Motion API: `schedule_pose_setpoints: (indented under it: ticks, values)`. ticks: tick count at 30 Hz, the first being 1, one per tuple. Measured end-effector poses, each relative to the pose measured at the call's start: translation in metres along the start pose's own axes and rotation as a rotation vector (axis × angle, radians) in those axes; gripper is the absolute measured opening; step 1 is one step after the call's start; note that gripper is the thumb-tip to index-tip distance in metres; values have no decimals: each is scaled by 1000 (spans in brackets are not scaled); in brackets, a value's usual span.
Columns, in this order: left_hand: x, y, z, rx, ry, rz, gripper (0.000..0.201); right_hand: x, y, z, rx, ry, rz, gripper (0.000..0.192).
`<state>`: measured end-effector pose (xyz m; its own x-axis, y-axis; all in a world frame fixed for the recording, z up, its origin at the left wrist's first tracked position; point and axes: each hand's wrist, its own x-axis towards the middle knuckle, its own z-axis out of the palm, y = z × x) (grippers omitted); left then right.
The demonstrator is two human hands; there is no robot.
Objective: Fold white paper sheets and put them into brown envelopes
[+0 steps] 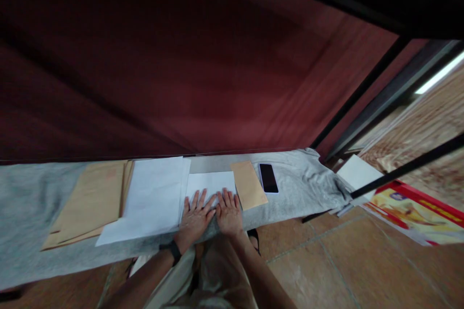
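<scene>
Both palms lie flat on a white sheet of paper [210, 181] in front of me. My left hand [196, 215], with a dark band on its wrist, has its fingers spread over the sheet's lower left part. Beside it, my right hand [229, 212] rests near the sheet's right edge, fingers stretched out. Left of the hands is a stack of larger white paper [154, 193]. Just right of the sheet lies a small brown envelope [249, 186]. Neither hand grips anything.
Large brown envelopes [90, 198] lie at the left on the grey cloth [297, 178] covering the narrow table. A phone [268, 177] lies right of the small envelope. A dark red curtain [217, 82] hangs behind. At right stand black poles [362, 89] and a colourful box [416, 212].
</scene>
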<state>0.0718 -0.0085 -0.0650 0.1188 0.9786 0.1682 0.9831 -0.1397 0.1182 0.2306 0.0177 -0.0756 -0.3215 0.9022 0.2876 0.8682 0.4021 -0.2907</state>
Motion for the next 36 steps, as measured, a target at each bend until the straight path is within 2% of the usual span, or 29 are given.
schedule_pose_setpoints:
  ticks: [8, 14, 18, 21, 24, 27, 30, 33, 36]
  values:
    - [-10, 2, 4, 0, 72, 15, 55, -18, 11, 10, -55, 116, -89, 53]
    - [-14, 3, 7, -4, 110, 12, 61, -30, 18, 8, -72, 161, -158, 61]
    - [-26, 0, 15, -23, 149, -16, 73, -41, 24, 6, -76, 187, -187, 66]
    - [-30, -2, 17, -45, 157, -42, 74, -46, 25, 4, -87, 196, -195, 67]
    - [-14, 3, 11, -66, 120, -57, 68, -48, 24, 1, -101, 176, -187, 65]
    - [24, 15, 3, -122, 68, 23, 61, -49, 21, -3, -104, 146, -175, 65]
    - [60, 22, 5, -137, 63, 34, 62, -49, 20, -6, -88, 149, -172, 67]
    - [78, 15, 15, -110, 61, -5, 65, -49, 20, -5, -81, 160, -170, 70]
    - [79, 1, 26, -88, 86, -22, 68, -49, 21, -5, -76, 148, -160, 70]
